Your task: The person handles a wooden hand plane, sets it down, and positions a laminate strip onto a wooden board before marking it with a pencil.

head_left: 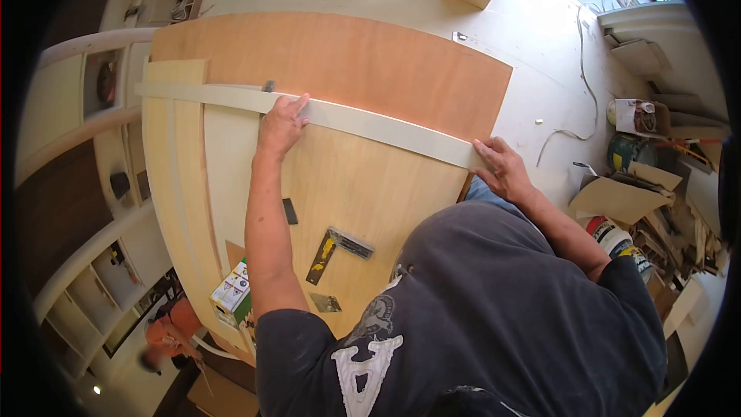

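A long, flat, pale strip lies slantwise where a reddish-brown plywood sheet meets a light wood-grain panel. My left hand holds the strip near its middle, fingers bent over it and the index finger pointing right. At the strip's right end, my right hand grips it between thumb and fingers. A small dark piece pokes out just beyond the strip by my left hand. Below my forearms on the light panel lie a try square and a small metal plate.
A green and white box stands left of my left arm, and a small black piece lies beside it. Another person is at lower left. Buckets, cardboard scraps and a loose cable are on the right-hand floor.
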`<action>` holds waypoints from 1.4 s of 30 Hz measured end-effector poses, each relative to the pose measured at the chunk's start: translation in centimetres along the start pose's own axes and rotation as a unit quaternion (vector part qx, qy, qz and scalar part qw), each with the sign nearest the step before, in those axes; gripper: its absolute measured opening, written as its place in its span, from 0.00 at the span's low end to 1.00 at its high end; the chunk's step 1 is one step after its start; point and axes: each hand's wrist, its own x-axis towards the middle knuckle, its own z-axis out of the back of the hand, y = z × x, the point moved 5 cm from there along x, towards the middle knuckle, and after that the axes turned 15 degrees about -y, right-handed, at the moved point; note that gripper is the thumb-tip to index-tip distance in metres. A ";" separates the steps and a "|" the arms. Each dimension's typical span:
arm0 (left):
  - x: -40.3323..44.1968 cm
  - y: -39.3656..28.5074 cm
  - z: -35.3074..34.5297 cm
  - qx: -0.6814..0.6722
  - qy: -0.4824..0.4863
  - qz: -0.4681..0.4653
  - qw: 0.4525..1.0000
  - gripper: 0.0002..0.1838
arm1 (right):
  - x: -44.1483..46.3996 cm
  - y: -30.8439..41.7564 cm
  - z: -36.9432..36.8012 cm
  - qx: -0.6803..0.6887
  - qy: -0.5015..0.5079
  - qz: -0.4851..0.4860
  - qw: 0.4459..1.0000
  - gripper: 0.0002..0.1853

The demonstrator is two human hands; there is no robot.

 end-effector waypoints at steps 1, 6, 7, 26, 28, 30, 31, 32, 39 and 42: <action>0.0 -0.1 0.0 0.005 0.000 -0.004 1.000 0.29 | 0.0 -0.3 -0.1 -0.001 -0.006 -0.011 1.000 0.28; 0.1 -0.2 0.0 0.007 0.007 0.002 1.000 0.29 | 0.2 -2.1 -1.2 0.087 -0.065 -0.119 0.987 0.18; 0.1 -0.2 0.0 0.012 0.006 0.002 1.000 0.29 | 0.1 -2.5 -1.4 0.093 -0.059 -0.130 0.985 0.17; 0.6 -0.6 -0.2 0.023 0.006 0.025 0.999 0.29 | 5.9 3.5 -6.4 -0.024 0.015 0.043 0.999 0.07; 0.5 -0.7 -0.2 0.014 0.004 0.043 0.999 0.29 | 8.0 4.7 -8.8 -0.022 0.052 0.064 0.996 0.07; 0.4 -1.0 0.0 0.015 -0.009 0.042 0.999 0.30 | 10.1 6.1 -11.0 -0.034 0.098 0.092 0.990 0.07; 0.3 -0.9 -0.2 0.021 -0.010 0.037 0.999 0.30 | 11.1 7.0 -12.0 -0.051 0.119 0.088 0.988 0.07; 0.4 -0.8 -0.4 0.027 -0.012 0.032 0.999 0.30 | 12.0 8.0 -12.8 -0.067 0.139 0.085 0.984 0.08; -2.3 -0.5 1.5 -0.045 -0.276 0.159 0.947 0.20 | 13.3 10.1 -14.5 -0.182 0.216 0.077 0.956 0.11; -6.4 2.5 1.0 -0.243 -0.388 0.365 0.811 0.20 | 13.1 9.9 -14.3 -0.184 0.203 0.085 0.958 0.13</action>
